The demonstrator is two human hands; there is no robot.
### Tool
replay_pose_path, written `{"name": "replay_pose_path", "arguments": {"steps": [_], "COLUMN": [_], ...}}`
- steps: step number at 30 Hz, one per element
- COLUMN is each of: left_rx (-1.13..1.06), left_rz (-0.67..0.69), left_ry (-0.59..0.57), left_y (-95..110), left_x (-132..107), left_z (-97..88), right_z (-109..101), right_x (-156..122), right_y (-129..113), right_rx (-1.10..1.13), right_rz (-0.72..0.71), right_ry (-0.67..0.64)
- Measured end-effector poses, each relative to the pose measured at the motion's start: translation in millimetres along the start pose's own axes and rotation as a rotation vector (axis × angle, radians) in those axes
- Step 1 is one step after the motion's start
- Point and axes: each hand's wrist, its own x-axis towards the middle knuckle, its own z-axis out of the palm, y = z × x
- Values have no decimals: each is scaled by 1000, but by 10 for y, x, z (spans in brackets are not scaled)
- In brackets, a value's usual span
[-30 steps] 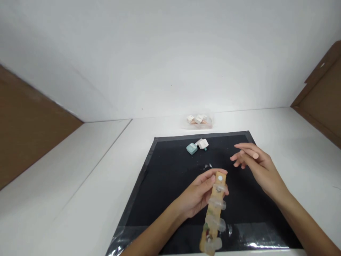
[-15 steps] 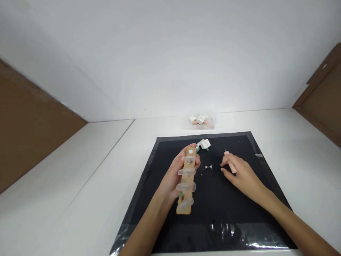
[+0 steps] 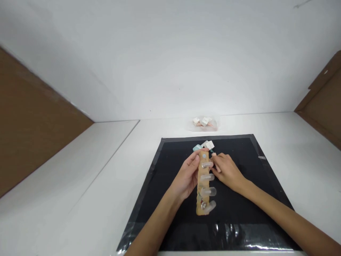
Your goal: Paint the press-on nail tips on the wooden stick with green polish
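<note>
At lower center of the frame, the left hand (image 3: 188, 174) grips a tan strip (image 3: 204, 184) with four clear nail tips (image 3: 209, 192) mounted, its top dot (image 3: 204, 156) seemingly unfilled; the right hand (image 3: 229, 172) grasps a peach-handled tool (image 3: 217, 165).

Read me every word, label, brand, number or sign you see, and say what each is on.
None can be read.
White cube by the teal block: faint marks, too small to read.
White cubes in the clear box: same.
Strip: no legible text.
</note>
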Motion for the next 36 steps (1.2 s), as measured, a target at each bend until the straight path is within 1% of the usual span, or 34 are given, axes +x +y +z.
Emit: {"name": "replay_pose_path", "arguments": {"steps": [2,4,5,6,8,11,13,15,18,21,30,32,33,34,36], "left_rx": [69,159,201,240,299,351,369,385,407,423,418,393,372,346,289], "left_rz": [22,54,70,80,87,76,70,61,50,57,77,56,40,21,-21], "left_ry": [13,17,12,4,-19,-51,-69,-95,-125,-129,-122,-89,-64,-36,9], "left_y": [-2,-10,-19,-29,-57,-98,-119,-133,-145,-151,-150,-163,-170,-178,-188], "left_x": [-21,-45,-56,-64,-76,-85,-89,-92,-94,-98,-140,-150,-157,-164,-180], "left_z": [6,17,24,31,44,63,73,80,86,87,100,121,133,146,172], "right_z": [-140,-345,-460,-575,-782,-975,-1020,-1026,-1019,-1027,-1063,-1122,-1159,-1196,-1253], "right_x": [-19,-44,-56,-67,-78,-62,-35,-8,15,12,-13,-24,-34,-48,-83], "right_y": [-23,-76,-114,-159,-258,-398,-468,-519,-571,-611,-709,-719,-717,-708,-666], "right_rx": [36,83,126,236,354,391,378,362,330,259,93,86,96,116,186], "right_rz": [35,55,59,61,57,95,103,108,116,115,47,59,71,85,89], "right_ry": [57,109,134,143,59,-118,-194,-222,-235,-236,-243,-201,-154,-87,104]}}
